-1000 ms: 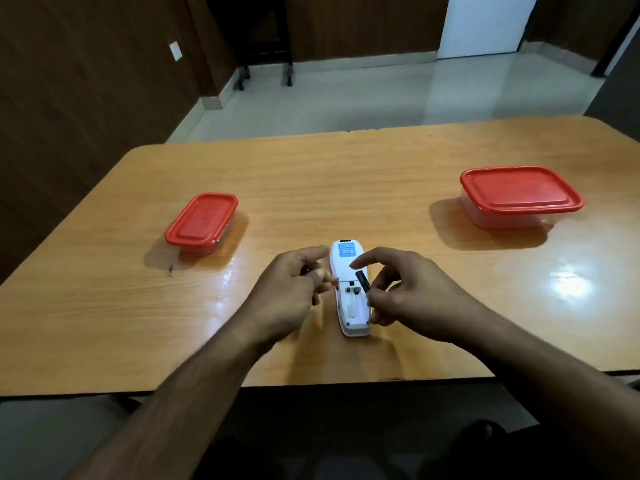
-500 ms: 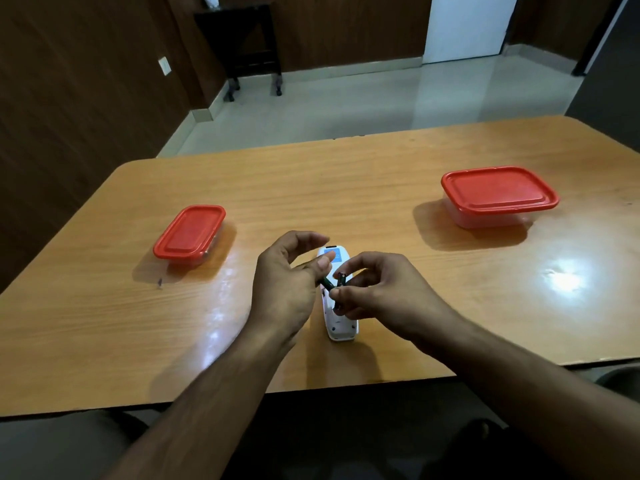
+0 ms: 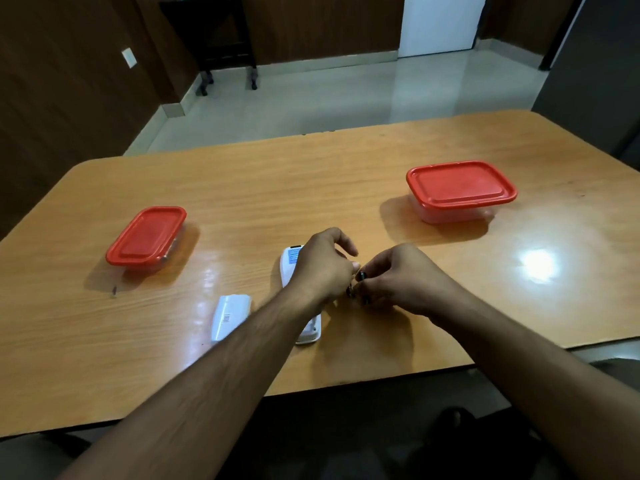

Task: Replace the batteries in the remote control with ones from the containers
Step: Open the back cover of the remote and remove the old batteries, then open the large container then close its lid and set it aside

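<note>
The white remote (image 3: 292,260) lies face down on the table, with my left hand (image 3: 322,268) and forearm over its middle. Its white battery cover (image 3: 230,317) lies loose to its left. Just right of the remote, the fingertips of my left hand meet those of my right hand (image 3: 398,278). Between them are small dark batteries (image 3: 361,276), pinched by my right fingers with my left thumb against one. A small red-lidded container (image 3: 147,237) sits at the left, lid on. A larger red-lidded container (image 3: 460,188) sits at the right, lid on.
The wooden table (image 3: 311,188) has its near edge just below the remote. Beyond the far edge are a pale tiled floor (image 3: 339,91), dark wood walls and a dark stand on castors (image 3: 221,46).
Both hands have moved from over the remote's open compartment to its right side, carrying the dark batteries. The battery cover has come into view left of my forearm.
</note>
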